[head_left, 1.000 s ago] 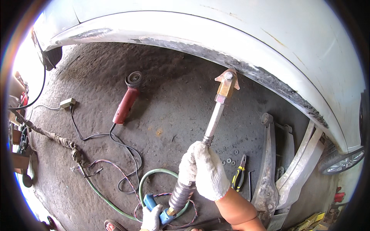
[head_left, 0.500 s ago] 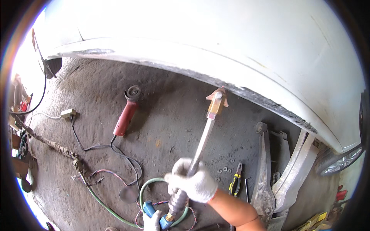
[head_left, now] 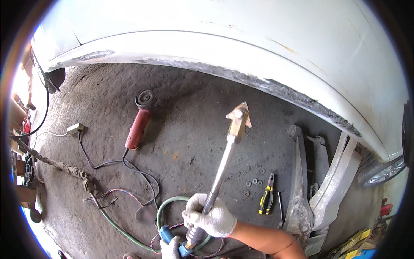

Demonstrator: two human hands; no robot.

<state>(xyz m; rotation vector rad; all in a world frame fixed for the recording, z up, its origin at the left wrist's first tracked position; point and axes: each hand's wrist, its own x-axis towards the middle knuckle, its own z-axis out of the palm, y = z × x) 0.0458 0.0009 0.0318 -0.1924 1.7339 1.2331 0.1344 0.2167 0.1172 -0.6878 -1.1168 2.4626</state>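
In my hands is a slide hammer dent puller, a long metal shaft with a brass-coloured head and a pointed triangular tip. My right hand, in a white glove, is closed round the shaft above its ridged dark section. Lower down, my gloved left hand grips the blue handle at the rear end; part of it is cut off by the lower edge. The tip is apart from the white car's scraped sill, pointing up toward it.
On the floor lie a red angle grinder with its black cord, a green hose, yellow-and-black pliers and several washers. Metal suspension-like arms stand at right near a wheel. A small power block lies left.
The puller's tip has come away from the sill, moving down and slightly left. My right hand has shifted a little lower along with the shaft; my left hand stays on the handle.
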